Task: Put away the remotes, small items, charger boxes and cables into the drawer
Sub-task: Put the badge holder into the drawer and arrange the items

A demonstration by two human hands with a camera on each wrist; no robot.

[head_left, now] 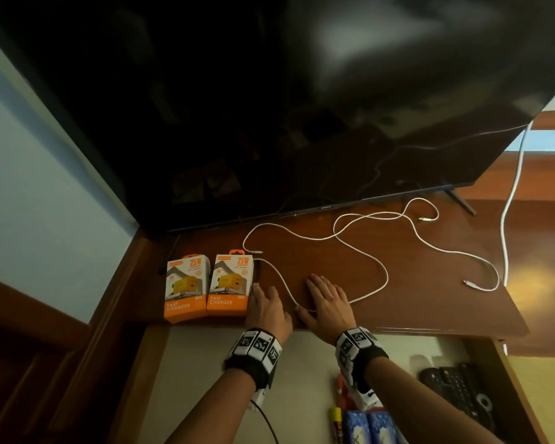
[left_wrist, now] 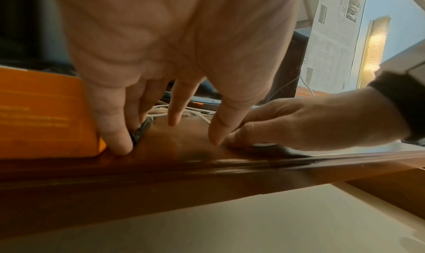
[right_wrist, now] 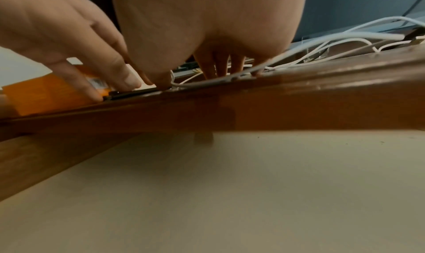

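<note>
Two orange-and-white charger boxes (head_left: 207, 288) stand side by side at the left of the wooden cabinet top (head_left: 430, 302). White cables (head_left: 359, 251) sprawl across the top under the TV. My left hand (head_left: 266, 302) lies palm down just right of the boxes, fingertips touching a thin black item (left_wrist: 141, 131) beside the nearer box (left_wrist: 46, 111). My right hand (head_left: 329, 302) rests flat on the top, and a white cable (right_wrist: 207, 79) runs under it. Below, the open drawer (head_left: 507, 379) holds black remotes (head_left: 455, 389).
A large TV (head_left: 269, 107) leans over the back of the top, its foot (head_left: 460, 201) at the right. The drawer also holds blue boxes (head_left: 369, 427) and a yellow item (head_left: 336, 421); its pale floor (head_left: 205, 379) shows at the left. A thick white cord (head_left: 510, 203) hangs at the right.
</note>
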